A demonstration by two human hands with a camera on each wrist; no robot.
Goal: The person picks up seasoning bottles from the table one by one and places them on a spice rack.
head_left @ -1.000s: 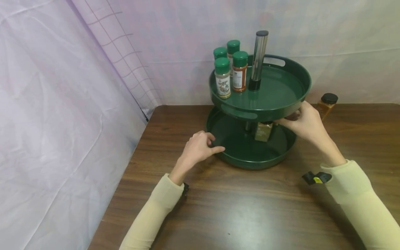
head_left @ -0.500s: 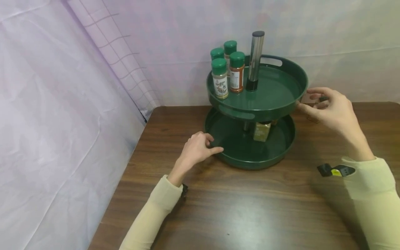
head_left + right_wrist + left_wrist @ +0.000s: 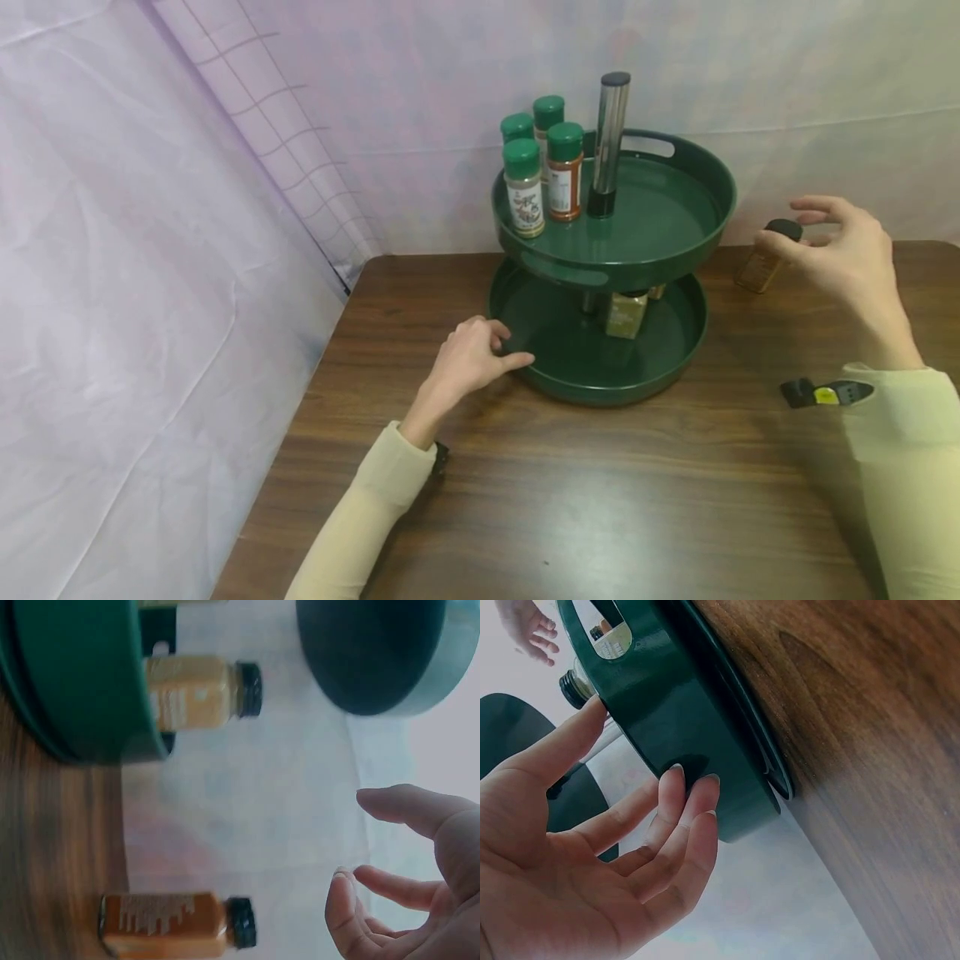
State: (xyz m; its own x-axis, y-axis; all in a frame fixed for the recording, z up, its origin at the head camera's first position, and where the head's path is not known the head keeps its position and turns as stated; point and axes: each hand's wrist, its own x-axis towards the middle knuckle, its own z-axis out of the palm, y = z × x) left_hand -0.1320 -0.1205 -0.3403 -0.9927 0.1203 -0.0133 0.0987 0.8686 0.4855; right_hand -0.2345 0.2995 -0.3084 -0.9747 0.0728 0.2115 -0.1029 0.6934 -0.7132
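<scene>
A green two-tier spice rack has an upper tray (image 3: 667, 200) and a lower tray (image 3: 611, 393). My left hand (image 3: 468, 354) holds the lower tray's left rim; in the left wrist view its thumb touches the edge and its fingertips rest on the outer wall. Inside that tray stand a square jar of greenish spice (image 3: 626, 317) and, partly hidden behind it, a tan spice jar (image 3: 191, 691). My right hand (image 3: 851, 258), thumb and fingers spread, hovers by a black-lidded orange-brown spice jar (image 3: 759, 271) on the table. The right wrist view shows a gap between them.
Several green-capped spice shakers (image 3: 525, 200) stand on the upper tray's left side. A steel post (image 3: 611, 137) rises through its middle. The wooden table (image 3: 585, 492) ends at a pale cloth backdrop (image 3: 435, 125) behind and to the left.
My right hand has drawn out from between the two tiers and moved right to the orange-brown jar. The left hand stays at the lower rim. The jars in the tray have not visibly shifted.
</scene>
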